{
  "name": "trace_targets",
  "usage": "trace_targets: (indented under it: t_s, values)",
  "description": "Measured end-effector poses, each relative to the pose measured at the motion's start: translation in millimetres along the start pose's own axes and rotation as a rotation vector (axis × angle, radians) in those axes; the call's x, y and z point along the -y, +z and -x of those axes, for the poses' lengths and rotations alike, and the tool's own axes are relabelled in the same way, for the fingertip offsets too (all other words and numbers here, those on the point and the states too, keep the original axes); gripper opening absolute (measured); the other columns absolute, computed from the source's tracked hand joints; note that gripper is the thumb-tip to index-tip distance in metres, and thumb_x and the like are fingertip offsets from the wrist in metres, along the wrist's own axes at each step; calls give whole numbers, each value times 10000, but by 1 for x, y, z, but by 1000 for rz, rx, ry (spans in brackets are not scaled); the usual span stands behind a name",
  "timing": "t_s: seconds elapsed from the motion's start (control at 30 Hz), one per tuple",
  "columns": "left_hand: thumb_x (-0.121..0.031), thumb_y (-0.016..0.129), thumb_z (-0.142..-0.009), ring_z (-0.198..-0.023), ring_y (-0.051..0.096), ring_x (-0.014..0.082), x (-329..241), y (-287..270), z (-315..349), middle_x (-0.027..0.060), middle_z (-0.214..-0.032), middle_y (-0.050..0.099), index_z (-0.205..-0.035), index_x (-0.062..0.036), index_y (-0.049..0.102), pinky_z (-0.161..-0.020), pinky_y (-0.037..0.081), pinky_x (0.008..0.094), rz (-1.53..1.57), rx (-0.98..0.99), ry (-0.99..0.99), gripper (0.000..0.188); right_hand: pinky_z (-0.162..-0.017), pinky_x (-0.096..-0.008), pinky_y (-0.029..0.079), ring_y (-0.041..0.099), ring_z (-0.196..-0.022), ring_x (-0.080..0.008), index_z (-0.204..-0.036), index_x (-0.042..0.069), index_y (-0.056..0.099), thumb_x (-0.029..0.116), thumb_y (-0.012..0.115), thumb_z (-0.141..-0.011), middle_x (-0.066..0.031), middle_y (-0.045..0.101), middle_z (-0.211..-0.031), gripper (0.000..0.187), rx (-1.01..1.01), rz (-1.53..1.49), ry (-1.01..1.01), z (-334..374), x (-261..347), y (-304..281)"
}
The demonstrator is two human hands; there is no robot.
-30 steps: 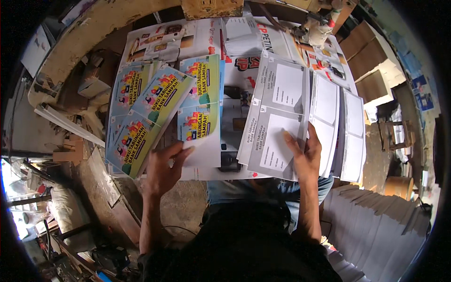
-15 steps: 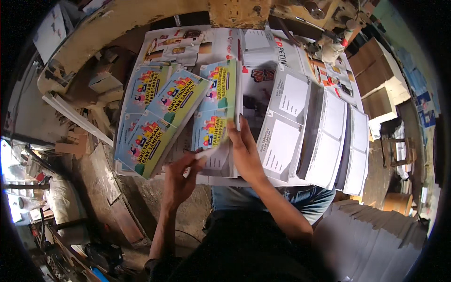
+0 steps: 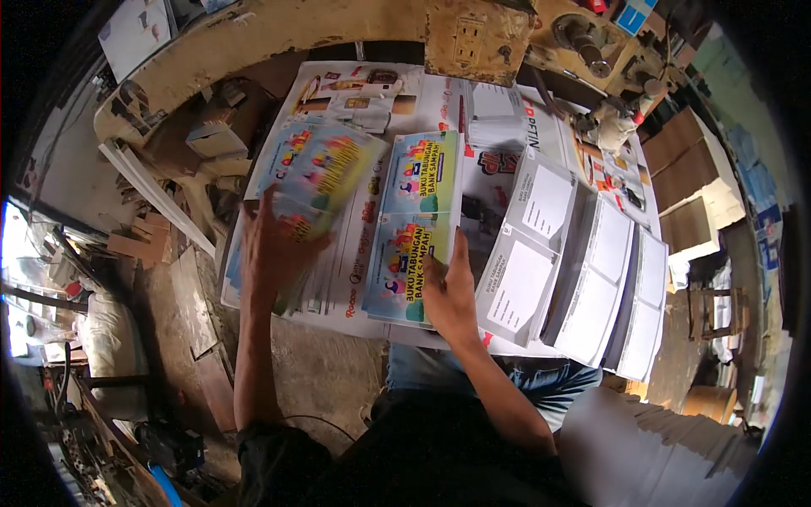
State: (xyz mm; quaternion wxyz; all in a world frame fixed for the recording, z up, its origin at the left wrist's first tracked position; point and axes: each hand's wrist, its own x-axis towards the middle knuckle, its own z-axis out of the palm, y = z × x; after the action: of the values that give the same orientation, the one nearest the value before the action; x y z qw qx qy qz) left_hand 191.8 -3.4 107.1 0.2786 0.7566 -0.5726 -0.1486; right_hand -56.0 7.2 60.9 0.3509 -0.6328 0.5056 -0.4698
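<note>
My left hand [image 3: 274, 245] grips a colourful printed cover sheet [image 3: 325, 173] and holds it lifted and blurred above the left pile of the same sheets [image 3: 253, 182]. My right hand [image 3: 452, 291] lies flat on the lower right part of the middle stack of colourful covers [image 3: 414, 220], fingers spread and pressing it down. Both stacks rest on a worktable covered with printed posters [image 3: 355, 93].
Several overlapping stacks of white printed sheets [image 3: 583, 262] lie to the right of my right hand. A dusty machine frame [image 3: 473, 38] runs along the table's far edge. Brown cardboard piles [image 3: 688, 177] stand at the right, and wood scraps and clutter [image 3: 160, 245] lie on the floor at the left.
My right hand has slid down from the middle stack's top onto its lower right part. My left hand has moved left and lifted a colourful sheet off the left pile.
</note>
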Motion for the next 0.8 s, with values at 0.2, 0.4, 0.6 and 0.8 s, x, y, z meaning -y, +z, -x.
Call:
trace_targets:
  t_s: [0.2,0.4,0.6,0.8]
  values:
    - [-686,855,-384,-1364,190,548,45,27,-5,355,-1485,186,-1528,-295,177,-1009,141,746,-486,-255,-64,1386,-825,-362,526,620,-1002,-260,-1456,-3,189,4,467,-957,-247,524,-1222,571,-24,-112,20,3,11,1]
    - [-597,906,-368,-1291,329,522,52,5,-7,313,-1454,258,-1540,-276,103,-962,275,706,-280,43,-111,1457,-897,-316,492,571,-1104,-201,-1451,-4,263,112,548,-962,-187,497,-1288,577,-53,-296,26,-11,33,7]
    - [-413,863,-624,-1068,547,380,62,-23,-15,224,-1227,514,-1533,-197,178,-879,433,513,31,156,-120,1158,-913,-316,477,570,-1103,-201,-1451,6,264,157,520,-982,-194,511,-1279,555,46,-385,-192,-29,61,43]
    - [-291,441,-1001,-1216,518,315,78,-43,-51,168,-1309,540,-1399,-32,433,-1041,371,363,122,-40,156,476,-984,-410,418,510,-1194,-352,-1459,-28,165,235,600,-935,-270,488,-1269,729,205,-309,-13,-26,59,133]
